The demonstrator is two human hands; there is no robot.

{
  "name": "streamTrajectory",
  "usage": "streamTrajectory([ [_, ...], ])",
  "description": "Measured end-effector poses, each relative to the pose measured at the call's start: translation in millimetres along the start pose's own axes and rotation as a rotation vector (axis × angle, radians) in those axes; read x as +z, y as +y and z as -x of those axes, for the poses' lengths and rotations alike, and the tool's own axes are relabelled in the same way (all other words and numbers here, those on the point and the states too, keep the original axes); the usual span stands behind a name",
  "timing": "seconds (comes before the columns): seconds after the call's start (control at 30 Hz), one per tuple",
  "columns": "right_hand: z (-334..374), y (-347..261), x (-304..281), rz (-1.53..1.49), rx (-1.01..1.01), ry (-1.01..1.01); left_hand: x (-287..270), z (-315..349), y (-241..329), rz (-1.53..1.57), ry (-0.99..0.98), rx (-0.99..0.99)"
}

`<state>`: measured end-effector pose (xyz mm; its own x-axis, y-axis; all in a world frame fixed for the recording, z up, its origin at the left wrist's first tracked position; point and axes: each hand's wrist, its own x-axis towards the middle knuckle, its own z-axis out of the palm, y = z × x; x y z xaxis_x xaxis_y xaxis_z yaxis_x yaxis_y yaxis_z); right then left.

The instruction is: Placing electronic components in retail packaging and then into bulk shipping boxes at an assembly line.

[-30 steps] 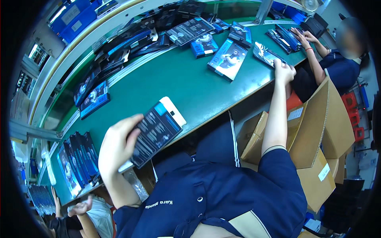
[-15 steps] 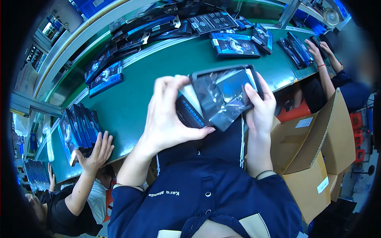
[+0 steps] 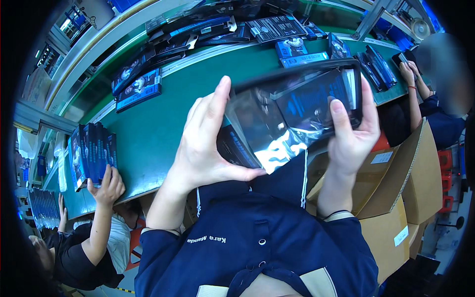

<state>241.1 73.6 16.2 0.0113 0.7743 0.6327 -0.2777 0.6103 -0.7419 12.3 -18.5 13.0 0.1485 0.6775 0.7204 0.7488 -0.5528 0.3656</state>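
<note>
Above my lap, my right hand (image 3: 350, 141) grips the right end of a black-rimmed tray (image 3: 297, 94), its thumb pressed on the front. Glossy clear film covers the tray, with dark, blue-printed contents showing through. My left hand (image 3: 200, 143) spans the left end, thumb below and fingers above, around a dark box with blue print (image 3: 236, 147). That box lies partly hidden behind the tray's lower left corner, so I cannot tell how the two are joined. The tray is tilted, its right end higher.
A green workbench (image 3: 148, 143) runs across the front. Several black-and-blue boxes (image 3: 141, 88) are heaped along its far side. At left a co-worker's hand (image 3: 108, 188) touches a row of upright boxes (image 3: 94, 153). Another person's hands (image 3: 409, 72) work at far right. Open cardboard cartons (image 3: 381, 218) stand at my right.
My right hand and the tray have moved right and up, and the tray looks larger. My left hand stays around the left end. The left co-worker's hand has moved left against the upright boxes.
</note>
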Motion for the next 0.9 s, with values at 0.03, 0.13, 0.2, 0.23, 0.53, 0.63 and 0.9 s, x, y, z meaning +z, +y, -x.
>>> streamTrajectory([
  [0.03,-8.1,-5.6,-9.7,0.021,-0.005,-0.116,-2.2,-0.4,-0.5,0.000,0.002,0.000],
  [0.13,-16.5,-19.8,-8.1,0.083,-0.067,-0.207,-3.7,-5.9,3.3,-0.038,-0.170,-0.018],
  [0.2,-17.2,-26.1,10.6,0.106,-0.081,-0.181,6.0,-8.8,7.5,-0.037,-0.062,-0.031],
  [0.23,-18.5,-28.9,18.2,0.415,-0.277,-0.243,12.0,-9.3,9.2,-0.037,0.047,-0.043],
  [0.53,-16.8,-30.2,49.5,0.337,-0.530,-0.584,47.6,8.1,13.7,0.290,0.362,-0.240],
  [0.63,-14.2,-5.1,59.3,0.249,-0.326,-0.872,56.0,18.7,3.0,0.431,0.555,-0.278],
  [0.9,36.3,30.8,84.0,-0.019,-0.115,-0.229,27.6,9.8,6.3,1.063,0.548,-0.480],
])
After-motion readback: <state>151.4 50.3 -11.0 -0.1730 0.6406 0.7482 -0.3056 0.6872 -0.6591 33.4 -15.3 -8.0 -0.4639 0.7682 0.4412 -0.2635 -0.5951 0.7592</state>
